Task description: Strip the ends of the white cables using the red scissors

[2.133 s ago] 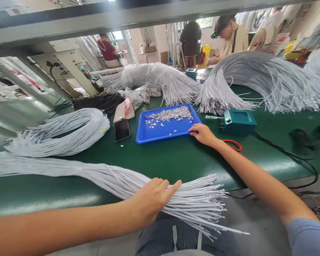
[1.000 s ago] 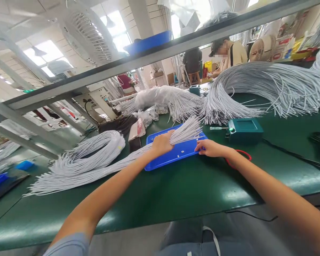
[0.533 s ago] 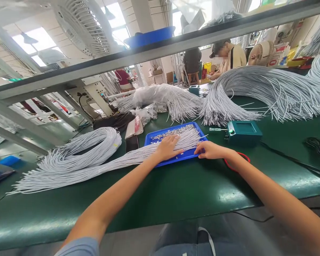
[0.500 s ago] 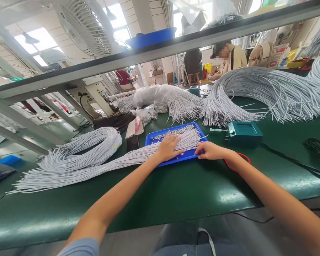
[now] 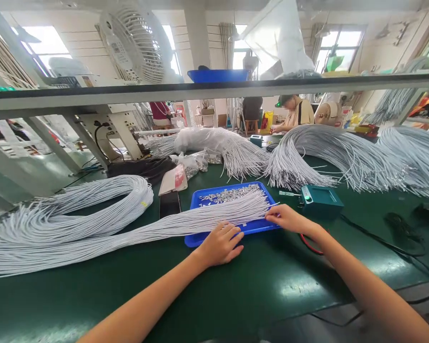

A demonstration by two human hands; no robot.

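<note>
A long bundle of thin white-grey wires (image 5: 186, 223) stretches across the bench, its right ends fanned over a blue tray (image 5: 190, 240). Small silver metal pieces (image 5: 232, 193) are heaped at the back of that tray. My left hand (image 5: 219, 244) is open over the tray's front edge, just in front of the wires, with its fingers apart and nothing in them. At the tray's right end, my right hand (image 5: 288, 220) is closed in a pinch beside the wire ends. Whatever lies between its fingertips is too small to make out.
A teal box with a green light (image 5: 321, 202) stands right of the tray. A coiled wire bundle (image 5: 128, 205), a dark phone (image 5: 169, 205) and a booklet (image 5: 173, 180) lie left. Bigger wire bundles (image 5: 296, 162) lie behind. A shelf beam (image 5: 214, 88) crosses above; a person (image 5: 296, 112) sits beyond.
My left hand has come off the top of the wires, back toward me to the tray's front edge. My right hand stays pinched by the wire ends. The camera view has levelled out.
</note>
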